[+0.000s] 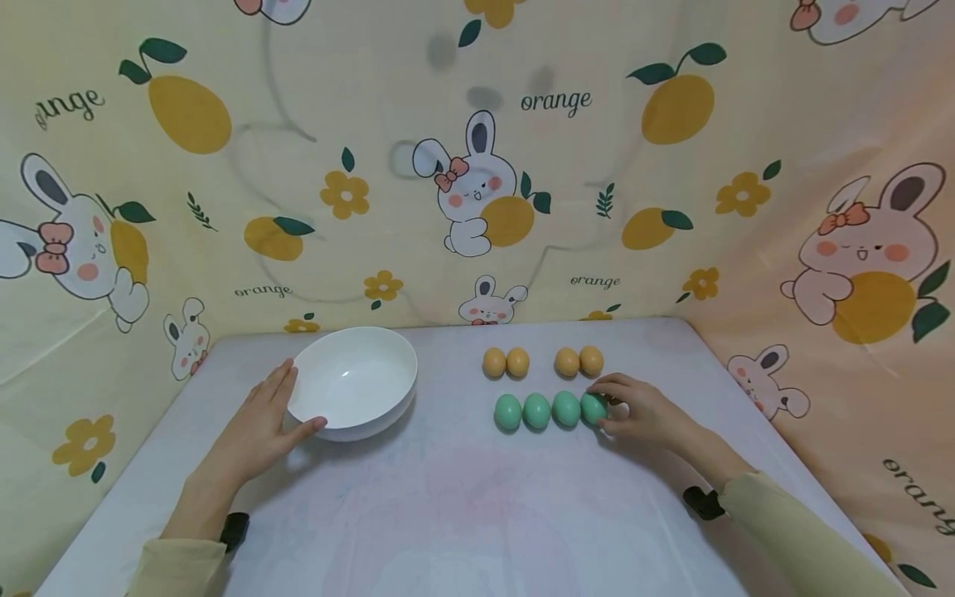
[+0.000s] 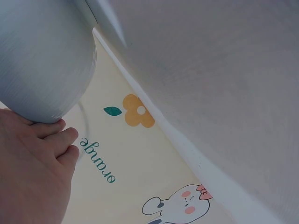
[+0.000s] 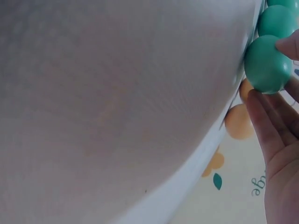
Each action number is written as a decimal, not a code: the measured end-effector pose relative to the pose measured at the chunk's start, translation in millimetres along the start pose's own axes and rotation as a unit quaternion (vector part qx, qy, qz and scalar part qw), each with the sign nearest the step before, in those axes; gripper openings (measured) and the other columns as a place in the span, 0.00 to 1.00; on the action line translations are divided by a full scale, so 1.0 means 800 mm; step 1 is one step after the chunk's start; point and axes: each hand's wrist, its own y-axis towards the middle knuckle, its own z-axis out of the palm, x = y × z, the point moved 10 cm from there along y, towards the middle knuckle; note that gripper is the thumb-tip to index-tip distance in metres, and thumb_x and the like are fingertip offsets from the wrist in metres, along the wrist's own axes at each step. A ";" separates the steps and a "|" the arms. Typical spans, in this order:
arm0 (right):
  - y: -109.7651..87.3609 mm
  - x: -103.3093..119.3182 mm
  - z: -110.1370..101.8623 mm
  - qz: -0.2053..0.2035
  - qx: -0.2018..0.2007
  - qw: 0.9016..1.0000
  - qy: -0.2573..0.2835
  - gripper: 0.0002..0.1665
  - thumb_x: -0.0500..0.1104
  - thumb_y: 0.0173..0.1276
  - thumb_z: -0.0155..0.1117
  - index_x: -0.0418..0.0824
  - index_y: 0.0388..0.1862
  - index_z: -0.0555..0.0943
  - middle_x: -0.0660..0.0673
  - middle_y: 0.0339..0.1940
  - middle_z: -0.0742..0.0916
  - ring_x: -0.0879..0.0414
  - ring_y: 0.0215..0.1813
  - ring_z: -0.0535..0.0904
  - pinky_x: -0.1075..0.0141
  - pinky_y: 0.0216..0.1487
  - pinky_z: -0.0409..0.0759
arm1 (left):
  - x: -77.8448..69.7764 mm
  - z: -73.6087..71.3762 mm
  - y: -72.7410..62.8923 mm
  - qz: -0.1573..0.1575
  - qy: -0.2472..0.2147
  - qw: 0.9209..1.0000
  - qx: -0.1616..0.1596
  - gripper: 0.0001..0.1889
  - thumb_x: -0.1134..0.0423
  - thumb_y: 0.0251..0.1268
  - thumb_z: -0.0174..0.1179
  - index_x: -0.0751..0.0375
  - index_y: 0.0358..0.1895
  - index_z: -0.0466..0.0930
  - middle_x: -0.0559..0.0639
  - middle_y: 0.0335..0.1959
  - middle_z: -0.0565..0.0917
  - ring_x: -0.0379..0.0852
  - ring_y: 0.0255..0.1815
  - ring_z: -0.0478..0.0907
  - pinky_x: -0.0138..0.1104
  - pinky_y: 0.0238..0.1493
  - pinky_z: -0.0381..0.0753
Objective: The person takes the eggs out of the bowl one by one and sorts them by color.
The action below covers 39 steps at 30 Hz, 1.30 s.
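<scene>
A white bowl [image 1: 353, 377] stands on the left of the table. My left hand [image 1: 257, 427] rests against its near left side, fingers straight along the wall and thumb at the front rim. In the left wrist view the fingertips touch the outside of the bowl [image 2: 44, 60]. Several green eggs [image 1: 536, 411] form a row right of centre. At the row's right end, my right hand [image 1: 645, 414] holds the last green egg [image 1: 593, 408] between thumb and fingers. The right wrist view shows the thumb on this green egg [image 3: 267, 65], with fingers along its other side.
Behind the green row sit two pairs of yellow eggs, a left pair [image 1: 506, 362] and a right pair [image 1: 579, 361]. A white cloth covers the table [image 1: 448, 514]. A patterned curtain [image 1: 358, 274] with rabbits and oranges hangs along the back and sides.
</scene>
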 end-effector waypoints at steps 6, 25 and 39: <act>0.002 -0.001 0.001 -0.004 -0.001 1.000 -0.004 0.29 0.34 0.57 0.78 0.37 0.60 0.84 0.43 0.59 0.85 0.53 0.52 0.84 0.56 0.55 0.88 | 0.002 0.000 0.001 -0.002 0.004 1.000 0.001 0.58 0.31 0.70 0.57 0.79 0.80 0.45 0.73 0.83 0.47 0.72 0.82 0.48 0.64 0.80 0.50; 0.001 -0.003 0.002 -0.013 -0.003 1.000 -0.012 0.31 0.34 0.56 0.79 0.37 0.60 0.83 0.42 0.60 0.84 0.52 0.52 0.86 0.57 0.55 0.88 | -0.001 0.000 0.002 0.005 -0.001 1.000 -0.003 0.58 0.32 0.70 0.58 0.79 0.80 0.45 0.73 0.83 0.47 0.72 0.82 0.48 0.64 0.80 0.51; -0.002 0.005 -0.007 -0.018 -0.020 1.000 -0.016 0.33 0.35 0.57 0.79 0.35 0.63 0.82 0.39 0.62 0.83 0.48 0.53 0.86 0.55 0.53 0.89 | 0.001 0.002 0.001 0.010 -0.008 1.000 -0.002 0.58 0.33 0.71 0.58 0.79 0.80 0.45 0.73 0.83 0.47 0.72 0.82 0.47 0.63 0.81 0.50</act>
